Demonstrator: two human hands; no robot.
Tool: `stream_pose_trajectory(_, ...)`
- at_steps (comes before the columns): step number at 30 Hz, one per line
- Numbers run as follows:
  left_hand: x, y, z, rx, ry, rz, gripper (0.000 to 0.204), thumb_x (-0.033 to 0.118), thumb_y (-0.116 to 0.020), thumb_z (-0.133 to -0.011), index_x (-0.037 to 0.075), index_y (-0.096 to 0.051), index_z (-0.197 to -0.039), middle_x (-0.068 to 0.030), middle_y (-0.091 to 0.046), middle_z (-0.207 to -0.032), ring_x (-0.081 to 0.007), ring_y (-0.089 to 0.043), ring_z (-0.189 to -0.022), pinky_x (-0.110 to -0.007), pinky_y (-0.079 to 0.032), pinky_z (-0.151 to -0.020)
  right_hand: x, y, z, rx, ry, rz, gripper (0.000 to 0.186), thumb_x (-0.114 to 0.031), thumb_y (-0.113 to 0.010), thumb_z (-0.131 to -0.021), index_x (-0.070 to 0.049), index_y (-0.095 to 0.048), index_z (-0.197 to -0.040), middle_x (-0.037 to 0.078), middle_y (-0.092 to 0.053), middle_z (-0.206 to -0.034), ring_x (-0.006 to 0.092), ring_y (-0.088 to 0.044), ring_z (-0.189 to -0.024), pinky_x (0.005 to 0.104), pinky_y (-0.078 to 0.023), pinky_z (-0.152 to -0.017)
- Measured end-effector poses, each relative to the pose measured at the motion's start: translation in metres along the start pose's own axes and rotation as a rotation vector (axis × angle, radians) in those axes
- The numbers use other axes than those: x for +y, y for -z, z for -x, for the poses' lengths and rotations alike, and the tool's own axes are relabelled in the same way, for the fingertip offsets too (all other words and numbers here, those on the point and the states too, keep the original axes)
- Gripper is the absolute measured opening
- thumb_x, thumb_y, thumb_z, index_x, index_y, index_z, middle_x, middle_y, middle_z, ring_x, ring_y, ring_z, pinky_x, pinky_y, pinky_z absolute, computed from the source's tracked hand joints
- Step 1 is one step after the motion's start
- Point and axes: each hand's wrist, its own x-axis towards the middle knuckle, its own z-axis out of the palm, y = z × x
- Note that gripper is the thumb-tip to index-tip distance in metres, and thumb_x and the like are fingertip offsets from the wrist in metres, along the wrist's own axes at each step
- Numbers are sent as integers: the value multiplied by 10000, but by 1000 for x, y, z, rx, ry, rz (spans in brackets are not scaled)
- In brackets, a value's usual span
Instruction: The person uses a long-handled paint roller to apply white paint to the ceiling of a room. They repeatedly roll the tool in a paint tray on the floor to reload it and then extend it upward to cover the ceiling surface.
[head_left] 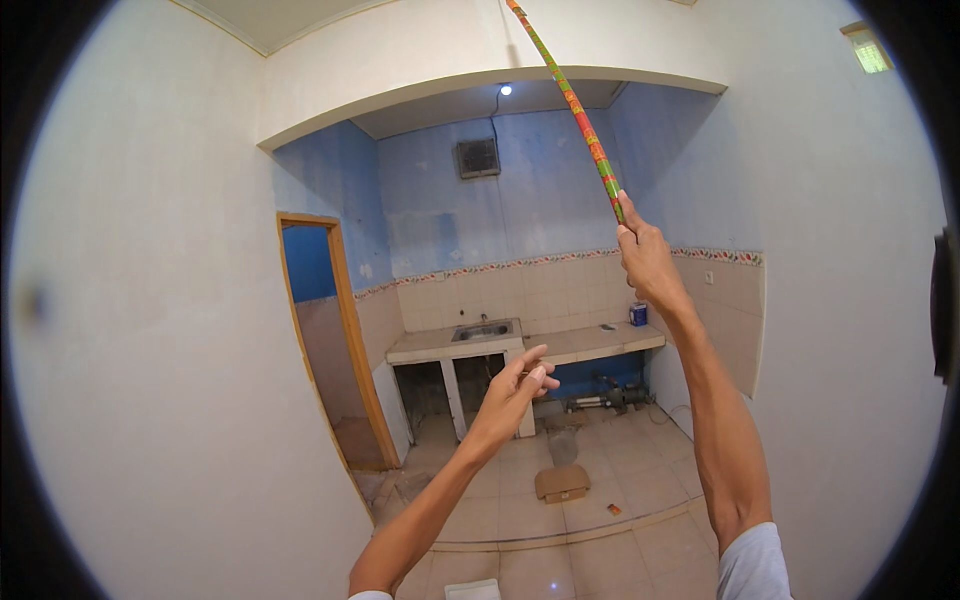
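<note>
My right hand (645,262) is raised and closed round the lower part of a long, thin pole (575,105) wrapped in a red, orange and green pattern. The pole slants up and to the left, across the white beam (420,68) over the kitchen opening. Its upper end runs to the top edge of the view, so I cannot see what, if anything, is fixed there. Lower and to the left, my left hand (515,392) is held in the air with its fingers apart and partly bent, holding nothing.
A tiled counter (590,343) with a steel sink (483,333) runs along the back wall, bearing a blue box (638,315). Below are a pump (622,396) and a flattened cardboard box (562,484). A low step (520,545) crosses the floor. An orange-brown door frame (345,310) stands left.
</note>
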Motion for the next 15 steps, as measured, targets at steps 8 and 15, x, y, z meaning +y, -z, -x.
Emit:
stream_pose_trajectory(8,2,-46,-48,-41,-53,3,568,302,-470,-1070,-47,-368,-1506,-222,-560,-1358,-254,-601,-1197,-360,-479,-1010,19,28,70,-56,-72,70,547,-179,-425,-1011,-150,-376,-1554,157,-505,-751,234,-526,-685,368,-477,-724)
stream_pose_trajectory(15,-17,-95,-101,-46,-89,73,590,299,-457,-1073,-41,-311,-1533,-203,-591,-1316,-248,-611,-1180,-385,-498,-993,49,29,206,-74,-183,43,571,-118,-463,-1021,-209,-341,-1572,173,-566,-812,225,-537,-705,369,-495,-743)
